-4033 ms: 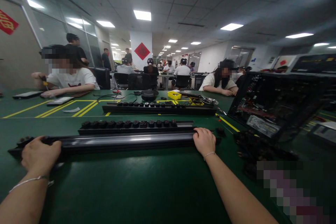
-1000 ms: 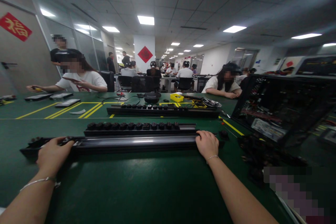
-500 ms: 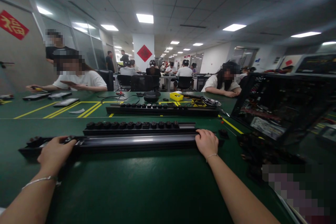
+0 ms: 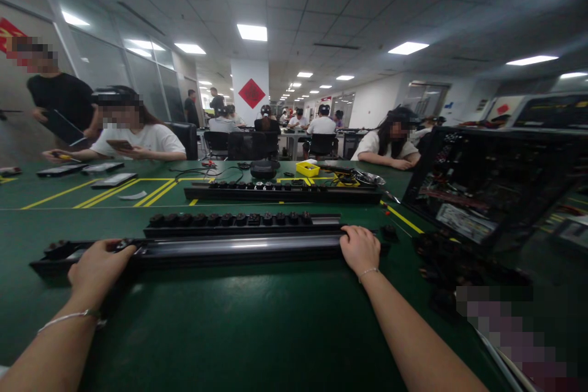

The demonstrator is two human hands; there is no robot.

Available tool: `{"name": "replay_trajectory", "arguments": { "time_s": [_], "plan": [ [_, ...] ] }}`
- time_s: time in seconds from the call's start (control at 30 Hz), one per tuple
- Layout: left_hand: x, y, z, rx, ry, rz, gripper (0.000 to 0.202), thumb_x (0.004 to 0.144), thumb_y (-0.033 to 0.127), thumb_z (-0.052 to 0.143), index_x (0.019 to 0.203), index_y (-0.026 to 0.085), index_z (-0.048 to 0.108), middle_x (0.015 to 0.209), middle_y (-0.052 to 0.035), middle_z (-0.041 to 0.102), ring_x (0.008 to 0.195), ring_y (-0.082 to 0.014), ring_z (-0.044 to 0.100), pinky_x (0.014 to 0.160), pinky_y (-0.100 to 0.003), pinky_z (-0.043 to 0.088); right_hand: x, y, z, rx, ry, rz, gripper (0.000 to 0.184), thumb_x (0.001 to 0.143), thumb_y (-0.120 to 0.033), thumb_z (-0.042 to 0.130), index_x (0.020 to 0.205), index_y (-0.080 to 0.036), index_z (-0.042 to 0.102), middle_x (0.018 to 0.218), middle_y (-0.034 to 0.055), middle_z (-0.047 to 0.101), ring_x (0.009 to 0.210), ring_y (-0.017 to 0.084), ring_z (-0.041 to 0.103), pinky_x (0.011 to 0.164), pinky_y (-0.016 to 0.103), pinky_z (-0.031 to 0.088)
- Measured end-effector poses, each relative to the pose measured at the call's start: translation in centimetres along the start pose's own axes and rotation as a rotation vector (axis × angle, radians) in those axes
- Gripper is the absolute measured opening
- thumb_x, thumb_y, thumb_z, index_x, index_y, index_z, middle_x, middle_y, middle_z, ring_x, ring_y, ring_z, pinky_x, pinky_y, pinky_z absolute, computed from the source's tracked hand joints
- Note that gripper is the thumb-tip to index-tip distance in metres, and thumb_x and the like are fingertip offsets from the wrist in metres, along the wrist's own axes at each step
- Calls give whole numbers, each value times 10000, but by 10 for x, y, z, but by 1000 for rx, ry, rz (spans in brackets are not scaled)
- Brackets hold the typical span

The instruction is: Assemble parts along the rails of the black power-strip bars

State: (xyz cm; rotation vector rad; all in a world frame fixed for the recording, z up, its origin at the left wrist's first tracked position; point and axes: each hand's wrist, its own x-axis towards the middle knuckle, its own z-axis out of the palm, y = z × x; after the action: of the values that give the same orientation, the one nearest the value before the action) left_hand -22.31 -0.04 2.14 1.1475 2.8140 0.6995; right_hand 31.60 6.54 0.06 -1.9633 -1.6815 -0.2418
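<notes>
A long black power strip (image 4: 229, 248) lies across the green table (image 4: 239, 331) right in front of me. My left hand (image 4: 97, 268) is closed over its left part, fingers curled onto the top. My right hand (image 4: 361, 249) is closed over its right end. Just behind it lies a second black strip (image 4: 239, 223) carrying a row of round black plugs. A third strip (image 4: 282, 193) lies farther back.
An open black computer case (image 4: 487, 180) stands at the right, with a heap of black cables (image 4: 452, 269) in front of it. A yellow box (image 4: 307, 168) and a metal bowl (image 4: 367, 179) sit behind. Several people sit around the table; one stands at far left.
Over four seconds my left hand slid right along the strip, from its left end inward. My right hand stayed put. A standing person at the left has walked farther left.
</notes>
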Motion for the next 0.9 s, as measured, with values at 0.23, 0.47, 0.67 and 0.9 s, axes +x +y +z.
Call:
{"name": "replay_trajectory", "arguments": {
  "time_s": [0.23,0.47,0.67,0.9],
  "plan": [
    [0,2,2,14,15,38,573,674,519,428,1086,140,553,1106,-156,598,1032,-339,537,798,-426,405,0,0,0,7,-1,-6,322,777,-244,399,1004,-265,627,1096,5,609,1088,197,440,923,367,261],
    [-4,6,2,34,-8,37,551,689,522,402,1076,160,553,1100,-144,599,1044,-332,530,827,-426,382,0,0,0,13,7,-10,324,774,-244,395,998,-260,629,1090,10,611,1079,200,447,916,366,270],
    [-3,5,2,37,3,48,569,686,521,406,1087,144,546,1111,-154,596,1048,-336,528,841,-435,373,0,0,1,14,22,-15,319,769,-239,402,986,-255,635,1076,10,615,1074,197,444,917,358,269],
    [-5,10,0,41,-45,27,551,686,519,403,1086,166,543,1106,-146,596,1061,-335,519,886,-453,335,0,1,1,11,14,-10,321,772,-244,397,986,-258,636,1078,15,613,1073,196,443,917,362,268]
  ]
}}
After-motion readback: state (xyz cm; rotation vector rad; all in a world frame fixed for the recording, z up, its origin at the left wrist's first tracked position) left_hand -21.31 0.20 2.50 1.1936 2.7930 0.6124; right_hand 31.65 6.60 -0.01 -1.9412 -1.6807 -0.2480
